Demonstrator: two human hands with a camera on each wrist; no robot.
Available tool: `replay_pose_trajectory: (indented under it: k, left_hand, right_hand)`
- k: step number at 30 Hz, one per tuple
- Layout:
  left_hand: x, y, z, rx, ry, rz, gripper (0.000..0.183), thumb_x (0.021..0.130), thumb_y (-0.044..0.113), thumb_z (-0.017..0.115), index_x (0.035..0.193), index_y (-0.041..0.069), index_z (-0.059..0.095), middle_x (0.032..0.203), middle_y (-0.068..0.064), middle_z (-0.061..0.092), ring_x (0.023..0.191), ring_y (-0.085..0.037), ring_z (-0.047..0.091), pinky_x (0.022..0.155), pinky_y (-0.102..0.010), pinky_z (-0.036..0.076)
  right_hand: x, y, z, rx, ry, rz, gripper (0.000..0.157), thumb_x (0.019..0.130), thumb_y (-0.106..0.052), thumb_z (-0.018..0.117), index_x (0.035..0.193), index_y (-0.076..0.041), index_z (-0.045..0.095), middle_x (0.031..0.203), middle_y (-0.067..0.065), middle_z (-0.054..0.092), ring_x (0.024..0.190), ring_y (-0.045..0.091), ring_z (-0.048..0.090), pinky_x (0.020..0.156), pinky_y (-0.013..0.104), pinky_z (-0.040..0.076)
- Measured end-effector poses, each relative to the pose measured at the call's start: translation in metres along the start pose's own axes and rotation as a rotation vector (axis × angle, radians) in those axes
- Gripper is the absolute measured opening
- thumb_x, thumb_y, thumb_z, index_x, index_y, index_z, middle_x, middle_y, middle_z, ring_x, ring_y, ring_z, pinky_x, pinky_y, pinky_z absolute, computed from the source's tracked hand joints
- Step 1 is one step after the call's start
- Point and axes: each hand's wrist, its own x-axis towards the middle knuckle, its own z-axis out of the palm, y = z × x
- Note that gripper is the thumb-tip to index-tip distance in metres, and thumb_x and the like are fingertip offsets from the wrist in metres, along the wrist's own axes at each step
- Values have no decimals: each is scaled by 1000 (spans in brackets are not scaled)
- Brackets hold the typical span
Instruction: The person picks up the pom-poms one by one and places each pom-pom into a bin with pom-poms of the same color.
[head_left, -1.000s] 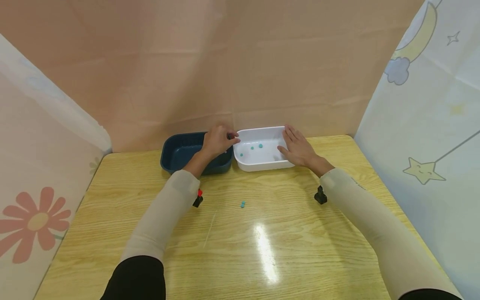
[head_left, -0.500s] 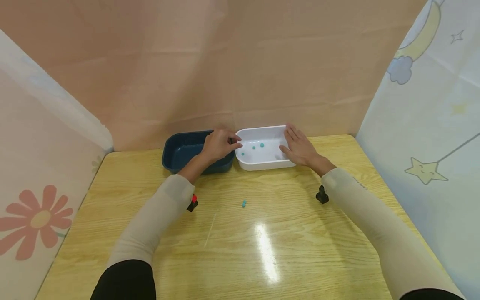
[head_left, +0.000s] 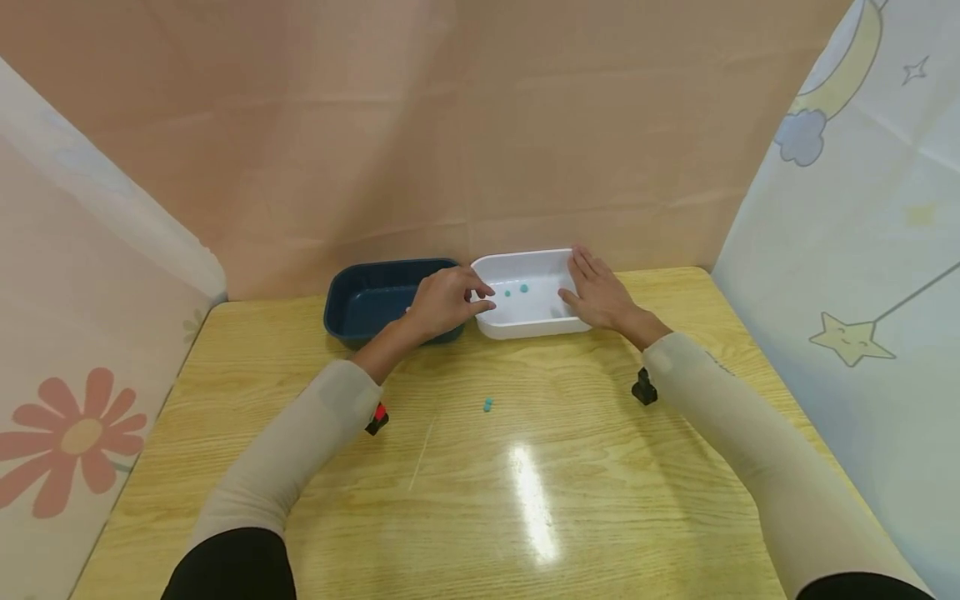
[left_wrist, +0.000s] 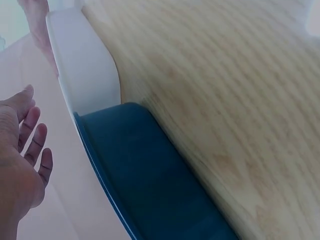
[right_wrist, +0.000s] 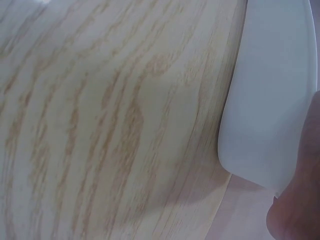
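My left hand [head_left: 447,302] hovers above the inner end of the dark blue plastic bin [head_left: 347,335], its thumb and fingertips reaching over the left rim of the white bin [head_left: 536,329]. In the left wrist view, the fingers are loosely bent and apart, with nothing visible between them. My right hand [head_left: 598,293] rests on the right end of the white bin, fingers straight over the rim and thumb spread toward the inside. Inside the white bin lie a larger teal bead [head_left: 524,288] and a smaller teal bead [head_left: 507,293].
Two small teal pieces [head_left: 488,405] lie close together on the wooden table [head_left: 600,483], in front of the bins. A brown backdrop [head_left: 465,133] rises right behind both bins. Black wrist mounts [head_left: 644,388] hang below each forearm.
My left hand has shifted slightly right and toward me, its thumb and index finger now farther apart. The leftmost bead in the white bin is now hidden from view. My right hand has stayed put.
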Motion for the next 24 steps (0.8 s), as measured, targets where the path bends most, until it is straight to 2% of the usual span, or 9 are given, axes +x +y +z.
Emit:
replay_pose_trajectory:
  k: [7, 15, 21, 24]
  left_hand:
    - [-11, 6, 3, -67, -9, 58, 23, 93, 27, 85, 109, 10, 85, 96, -1, 77, 81, -23, 68, 66, -32, 52]
    - [-27, 10, 8, -89, -35, 159, 19, 92, 20, 85, 107, 8, 85, 97, -3, 76, 83, -19, 72, 67, -28, 55]
    - [-39, 13, 12, -98, -65, 178, 17, 93, 21, 85, 106, 10, 86, 96, 1, 76, 79, -12, 69, 63, -23, 52]
    - [-44, 14, 14, -98, -91, 174, 18, 92, 23, 85, 106, 11, 86, 98, 1, 77, 78, -15, 68, 60, -22, 49]
  right_hand:
    - [0, 0, 1, 0, 6, 1, 77, 115, -41, 31, 164, 13, 5, 174, 26, -7, 163, 40, -6, 132, 53, -2]
    - [0, 0, 1, -2, -4, -6, 78, 115, -42, 28, 164, 12, 3, 174, 26, -10, 163, 41, -8, 132, 52, -4]
    - [0, 0, 1, 5, -8, -3, 78, 115, -42, 28, 164, 12, 2, 174, 26, -10, 163, 41, -9, 132, 52, -4]
    - [0, 0, 1, 7, -5, 0, 78, 115, -42, 28, 164, 12, 2, 174, 26, -9, 163, 40, -9, 132, 52, -4]
